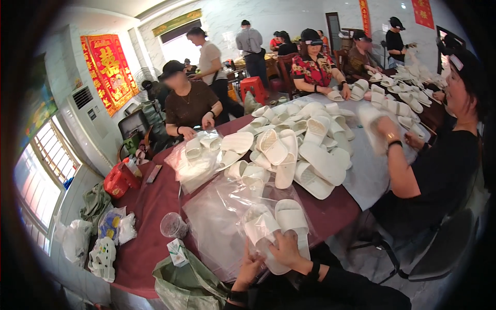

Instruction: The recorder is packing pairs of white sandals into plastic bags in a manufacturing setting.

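Both hands hold a pair of white slippers (276,227) in a clear bag (222,217) at the near edge of the worktop (155,206). The left hand (249,268) grips the bag's lower edge beside the slippers; the right hand (287,251) clasps the slippers from below, fingers curled round them. A heap of loose slippers (299,150) lies farther along the worktop, with a plastic cup (172,225) to the left

Left hand (248,268) partly hidden behind clear plastic bag (227,217); forearms cut off at lower edge; bagged slippers' (276,222) detail blurred.
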Motion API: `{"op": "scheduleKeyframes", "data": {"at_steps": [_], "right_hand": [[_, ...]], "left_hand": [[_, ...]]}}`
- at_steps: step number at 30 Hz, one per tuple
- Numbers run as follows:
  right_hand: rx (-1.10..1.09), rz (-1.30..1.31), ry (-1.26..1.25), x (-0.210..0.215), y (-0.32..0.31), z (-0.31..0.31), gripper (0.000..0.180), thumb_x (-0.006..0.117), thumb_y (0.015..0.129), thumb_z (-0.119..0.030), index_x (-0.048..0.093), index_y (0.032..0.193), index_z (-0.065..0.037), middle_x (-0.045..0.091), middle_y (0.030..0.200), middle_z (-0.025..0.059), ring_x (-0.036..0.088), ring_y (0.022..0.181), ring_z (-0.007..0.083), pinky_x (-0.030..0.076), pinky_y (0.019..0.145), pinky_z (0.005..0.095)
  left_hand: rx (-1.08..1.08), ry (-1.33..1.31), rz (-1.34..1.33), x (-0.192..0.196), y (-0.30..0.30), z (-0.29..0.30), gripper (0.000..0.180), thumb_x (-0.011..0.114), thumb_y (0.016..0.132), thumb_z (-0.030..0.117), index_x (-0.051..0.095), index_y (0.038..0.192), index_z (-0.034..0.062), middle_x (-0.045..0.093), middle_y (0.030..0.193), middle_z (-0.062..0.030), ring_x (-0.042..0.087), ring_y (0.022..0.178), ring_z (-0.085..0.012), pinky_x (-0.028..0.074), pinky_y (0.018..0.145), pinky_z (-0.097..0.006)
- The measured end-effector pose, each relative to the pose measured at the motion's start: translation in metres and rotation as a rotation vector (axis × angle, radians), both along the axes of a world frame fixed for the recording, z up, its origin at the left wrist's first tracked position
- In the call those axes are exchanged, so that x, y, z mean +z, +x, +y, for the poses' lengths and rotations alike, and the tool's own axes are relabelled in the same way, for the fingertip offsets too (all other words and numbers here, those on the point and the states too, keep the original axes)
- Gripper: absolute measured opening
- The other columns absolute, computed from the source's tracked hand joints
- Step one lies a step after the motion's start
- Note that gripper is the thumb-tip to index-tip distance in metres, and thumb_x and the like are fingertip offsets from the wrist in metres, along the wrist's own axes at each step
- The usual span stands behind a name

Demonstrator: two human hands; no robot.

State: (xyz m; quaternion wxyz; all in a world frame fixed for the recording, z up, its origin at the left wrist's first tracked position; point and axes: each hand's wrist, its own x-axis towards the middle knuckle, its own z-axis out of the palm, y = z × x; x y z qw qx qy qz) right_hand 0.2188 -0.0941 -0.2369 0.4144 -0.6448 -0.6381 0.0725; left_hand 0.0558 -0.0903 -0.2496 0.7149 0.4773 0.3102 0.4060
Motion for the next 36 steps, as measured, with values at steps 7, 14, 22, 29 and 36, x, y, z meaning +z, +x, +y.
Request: {"op": "scheduleKeyframes", "data": {"at_steps": [7, 14, 22, 29, 36], "right_hand": [[0.003, 0.116, -0.083, 0.002, 0.000, 0.013, 0.037, 0.058, 0.082, -0.032, 0.054, 0.106, -0.004, 0.054, 0.089, 0.0251, 0.050, 0.088, 0.0414, 0.033, 0.080, 0.0496], [0.088, -0.180, -0.052, -0.029, 0.017, 0.039, 0.043, 0.056, 0.084, -0.031, 0.054, 0.120, -0.007, 0.057, 0.095, 0.0215, 0.052, 0.094, 0.0394, 0.036, 0.086, 0.0498], [0.449, -0.035, -0.114, -0.023, 0.052, -0.004, 0.072, 0.058, 0.083, -0.050, 0.038, 0.137, -0.007, 0.024, 0.142, 0.0312, 0.022, 0.133, 0.0467, 0.022, 0.108, 0.0512], [0.431, -0.232, -0.172, -0.026, 0.072, -0.034, 0.087, 0.064, 0.075, -0.058, 0.034, 0.140, -0.009, 0.011, 0.148, 0.0270, 0.013, 0.138, 0.0413, 0.017, 0.110, 0.0500], [0.535, 0.014, 0.013, -0.030, 0.074, -0.027, 0.073, 0.074, 0.070, -0.021, 0.042, 0.135, -0.010, 0.016, 0.148, 0.0246, 0.019, 0.136, 0.0423, 0.024, 0.109, 0.0460]], "left_hand": [[0.060, -0.279, -0.094, -0.030, -0.008, 0.008, 0.057, 0.047, 0.089, -0.003, 0.023, 0.140, 0.0008, 0.056, 0.119, -0.0155, 0.059, 0.104, -0.0265, 0.051, 0.088, -0.039], [0.036, -0.353, -0.198, -0.033, -0.007, 0.010, 0.039, 0.051, 0.089, 0.001, 0.043, 0.127, -0.0013, 0.055, 0.121, -0.0154, 0.058, 0.107, -0.0295, 0.048, 0.093, -0.043], [0.140, -0.404, -0.307, -0.023, -0.006, 0.007, 0.035, 0.037, 0.096, 0.014, 0.043, 0.127, -0.0015, 0.055, 0.123, -0.0154, 0.056, 0.111, -0.0298, 0.047, 0.093, -0.047], [0.167, -0.426, -0.366, -0.025, -0.005, 0.009, 0.046, 0.033, 0.098, 0.032, 0.036, 0.133, 0.0031, 0.051, 0.128, -0.0170, 0.052, 0.115, -0.0353, 0.042, 0.098, -0.052], [0.185, -0.417, -0.483, -0.036, -0.004, 0.007, 0.044, 0.037, 0.092, 0.025, 0.042, 0.131, 0.0042, 0.050, 0.131, -0.0163, 0.052, 0.115, -0.0341, 0.040, 0.099, -0.053]]}}
